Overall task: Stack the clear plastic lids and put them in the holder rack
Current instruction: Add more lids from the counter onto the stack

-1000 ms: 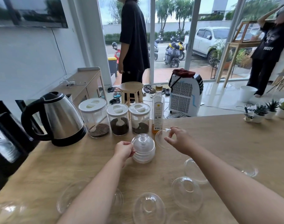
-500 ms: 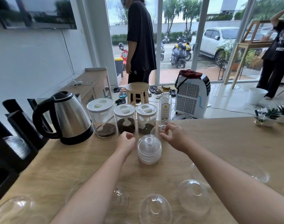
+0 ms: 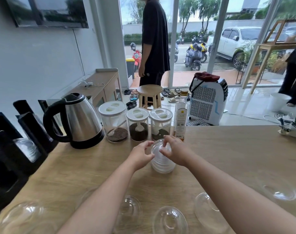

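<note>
A stack of clear domed lids [image 3: 162,163] stands on the wooden table [image 3: 228,149] in front of the jars. My right hand [image 3: 175,150] holds a clear lid on top of the stack, fingers pinching it. At the stack's left side my left hand [image 3: 142,153] touches it with curled fingers. Several loose clear lids lie near me: one [image 3: 170,219] at front centre, one [image 3: 130,207] beside my left arm, one [image 3: 205,208] under my right arm, one [image 3: 278,191] at right, one [image 3: 24,217] at front left. The black holder rack [image 3: 14,149] stands at the left with lids in a slot.
A steel kettle [image 3: 79,120] stands left of three white-lidded jars [image 3: 138,124] and a tall bottle [image 3: 181,119] behind the stack. Small potted plants [image 3: 294,125] sit at the table's far right. Beyond the table, two people stand by the glass doors.
My right hand has brought the single lid from behind the stack onto its top. My left hand moved up against the stack's side. The camera has shifted closer and leftward.
</note>
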`<state>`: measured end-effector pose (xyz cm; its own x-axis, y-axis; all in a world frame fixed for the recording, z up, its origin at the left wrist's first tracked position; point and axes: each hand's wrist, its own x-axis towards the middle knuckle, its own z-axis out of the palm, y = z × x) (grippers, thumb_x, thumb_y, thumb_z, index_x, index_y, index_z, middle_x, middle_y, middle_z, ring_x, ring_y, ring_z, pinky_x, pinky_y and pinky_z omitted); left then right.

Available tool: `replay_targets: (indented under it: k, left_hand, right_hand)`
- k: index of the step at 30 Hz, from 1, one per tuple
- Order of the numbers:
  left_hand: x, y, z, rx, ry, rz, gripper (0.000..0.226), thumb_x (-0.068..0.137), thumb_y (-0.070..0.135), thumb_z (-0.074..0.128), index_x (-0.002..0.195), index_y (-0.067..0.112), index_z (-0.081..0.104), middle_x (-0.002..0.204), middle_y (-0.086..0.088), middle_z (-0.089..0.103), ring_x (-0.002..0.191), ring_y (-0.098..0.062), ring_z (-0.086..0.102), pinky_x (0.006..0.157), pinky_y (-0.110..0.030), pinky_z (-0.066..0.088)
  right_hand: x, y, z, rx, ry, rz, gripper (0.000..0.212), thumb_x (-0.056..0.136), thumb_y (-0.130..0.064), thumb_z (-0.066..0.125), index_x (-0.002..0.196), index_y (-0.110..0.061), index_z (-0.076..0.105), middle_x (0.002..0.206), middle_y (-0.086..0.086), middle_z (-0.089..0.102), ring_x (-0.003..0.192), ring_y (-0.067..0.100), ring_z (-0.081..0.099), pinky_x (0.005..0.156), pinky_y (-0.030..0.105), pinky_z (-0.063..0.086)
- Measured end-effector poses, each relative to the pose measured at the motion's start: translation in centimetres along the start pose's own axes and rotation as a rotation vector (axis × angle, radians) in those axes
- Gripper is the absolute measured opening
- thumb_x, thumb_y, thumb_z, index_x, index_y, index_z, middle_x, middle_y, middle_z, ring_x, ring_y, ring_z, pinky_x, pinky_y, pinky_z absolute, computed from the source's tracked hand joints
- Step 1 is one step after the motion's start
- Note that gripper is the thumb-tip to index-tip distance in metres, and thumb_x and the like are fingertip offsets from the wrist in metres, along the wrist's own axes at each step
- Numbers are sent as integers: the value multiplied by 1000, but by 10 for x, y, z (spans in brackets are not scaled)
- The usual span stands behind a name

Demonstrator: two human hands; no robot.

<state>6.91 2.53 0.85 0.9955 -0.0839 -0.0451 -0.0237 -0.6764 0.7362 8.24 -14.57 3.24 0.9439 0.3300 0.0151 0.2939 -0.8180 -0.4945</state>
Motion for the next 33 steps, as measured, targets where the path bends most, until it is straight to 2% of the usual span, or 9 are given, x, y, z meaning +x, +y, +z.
replay_targets:
  k: [2,7,11,17,23,25,28,33]
  left_hand:
    - [1,-4,3,7,-7,-6,51,84,20,67,133,24,51,134,4,56,125,-12,50,100,-19,35]
    - [2,-8,10,25,42,-16,52,83,21,69,131,24,52,131,5,59,121,-13,53,103,-26,40]
    - [3,-9,14,37,63,-15,49,83,20,69,129,24,54,131,4,59,123,-13,53,104,-27,41]
    - [2,-9,16,80,58,-9,50,86,19,67,134,22,51,134,4,57,124,-12,52,105,-25,37]
    - [3,-1,8,155,51,40,53,85,18,65,136,20,49,137,3,55,129,-14,48,108,-27,35]
    - [3,8,4,168,122,90,48,85,17,62,132,20,51,132,1,55,125,-15,49,106,-28,38]
    - [3,29,0,198,205,183,41,85,15,59,125,20,55,122,2,58,117,-15,52,101,-32,44]
    - [0,78,14,274,162,368,32,88,15,57,120,18,59,120,1,60,100,-11,57,93,-26,49]
  right_hand:
    - [-1,0,3,36,-1,20,38,87,-37,60,118,-21,46,138,3,48,125,21,44,97,31,37]
    - [-4,9,6,104,-54,76,79,77,-35,74,142,-23,31,146,2,43,133,21,41,106,32,35]
    - [-4,16,9,155,-68,123,87,72,-35,78,144,-26,30,148,3,42,135,22,40,108,34,35]
    - [-1,20,11,127,-85,123,87,74,-38,76,146,-30,27,149,4,40,136,23,39,108,35,35]
    - [-6,25,9,81,-117,121,98,74,-43,74,150,-30,13,154,2,32,140,22,34,113,38,31]
    - [-12,28,-2,90,-85,125,95,75,-44,73,149,-27,16,153,3,33,138,23,36,113,40,33]
    - [-22,36,-24,98,-18,157,73,82,-38,67,143,-23,30,148,7,39,133,25,41,108,41,35]
    - [-46,65,-65,-3,135,233,43,86,-35,63,125,-22,48,135,11,51,118,27,50,96,35,40]
